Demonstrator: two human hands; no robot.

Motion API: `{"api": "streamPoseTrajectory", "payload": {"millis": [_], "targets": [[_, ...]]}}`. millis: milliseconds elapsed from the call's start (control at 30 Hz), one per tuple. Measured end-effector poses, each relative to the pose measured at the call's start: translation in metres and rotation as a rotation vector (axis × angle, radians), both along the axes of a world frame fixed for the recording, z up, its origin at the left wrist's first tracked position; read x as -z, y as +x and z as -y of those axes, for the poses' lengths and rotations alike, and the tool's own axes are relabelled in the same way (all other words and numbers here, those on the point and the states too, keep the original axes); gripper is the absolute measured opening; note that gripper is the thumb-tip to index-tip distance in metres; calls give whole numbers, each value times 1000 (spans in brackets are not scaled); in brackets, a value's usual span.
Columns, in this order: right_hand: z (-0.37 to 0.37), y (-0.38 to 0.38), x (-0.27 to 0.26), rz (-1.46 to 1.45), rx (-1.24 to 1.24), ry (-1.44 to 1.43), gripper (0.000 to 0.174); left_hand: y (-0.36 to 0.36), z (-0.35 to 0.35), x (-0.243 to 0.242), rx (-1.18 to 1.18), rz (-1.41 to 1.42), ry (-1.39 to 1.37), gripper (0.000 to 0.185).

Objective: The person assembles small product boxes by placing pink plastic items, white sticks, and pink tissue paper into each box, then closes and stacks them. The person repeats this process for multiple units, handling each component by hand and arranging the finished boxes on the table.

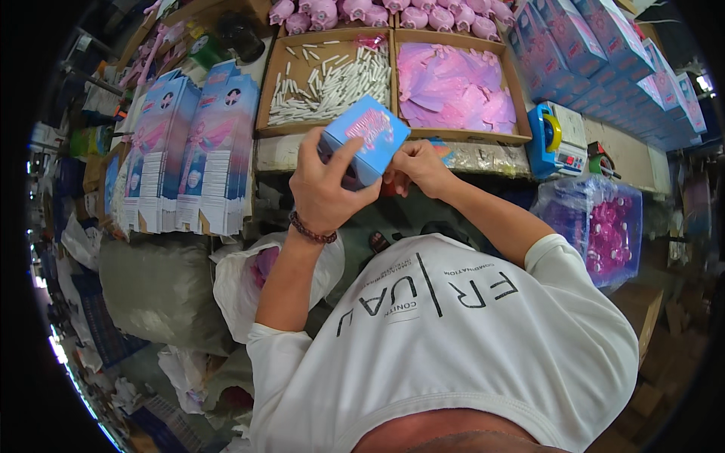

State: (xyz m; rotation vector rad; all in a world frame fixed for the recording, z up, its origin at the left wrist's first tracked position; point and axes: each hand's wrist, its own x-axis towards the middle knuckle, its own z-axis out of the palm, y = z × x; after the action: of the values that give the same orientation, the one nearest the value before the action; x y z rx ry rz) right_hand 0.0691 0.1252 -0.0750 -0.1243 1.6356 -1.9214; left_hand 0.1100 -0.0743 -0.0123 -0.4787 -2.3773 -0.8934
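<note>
A printed blue carton point(371, 127) with pink lettering on its end panel is tilted above the workbench's front edge. My left hand point(331, 184) grips it from the left, the index finger lying across the printed end and the thumb along the near edge. At the carton's right lower edge is my right hand point(422, 167), its fingers curled in. Whether those fingers pinch anything is hidden. Beyond the carton, a cardboard tray point(263, 107) holds many small white sticks point(357, 79). The tray beside it point(520, 113) contains pink and purple wing-shaped pieces point(453, 85).
Flattened printed cartons point(212, 141) stand stacked on the left. Finished-looking boxes point(566, 51) are piled at the back right, near a blue tape dispenser point(544, 139). Round pink parts point(325, 14) line the back. A plastic-lined bin point(614, 232) of magenta parts stands lower right.
</note>
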Motion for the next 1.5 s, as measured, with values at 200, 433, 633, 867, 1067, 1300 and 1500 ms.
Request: {"api": "streamPoseTrajectory", "payload": {"millis": [200,433,633,867,1067,1300,1500], "targets": [[24,-27,-30,-156,-220,388,57,-35,65,-33,-150,-65,805,59],[31,-44,-17,99,246,-344,80,-56,63,45,60,-74,1543,64],[-27,-167,-29,-348,371,-391,62,-87,56,76,-157,241,706,99],[-44,-309,-21,-491,-51,193,53,-162,14,40,-30,519,752,111],[-123,-533,41,40,570,389,86,-139,18,54,-245,633,775,108],[-104,-544,65,79,637,-65,41,-116,32,84,-317,738,538,104],[-99,-424,33,-324,710,-185,69,-103,37,73,-260,804,193,106]]}}
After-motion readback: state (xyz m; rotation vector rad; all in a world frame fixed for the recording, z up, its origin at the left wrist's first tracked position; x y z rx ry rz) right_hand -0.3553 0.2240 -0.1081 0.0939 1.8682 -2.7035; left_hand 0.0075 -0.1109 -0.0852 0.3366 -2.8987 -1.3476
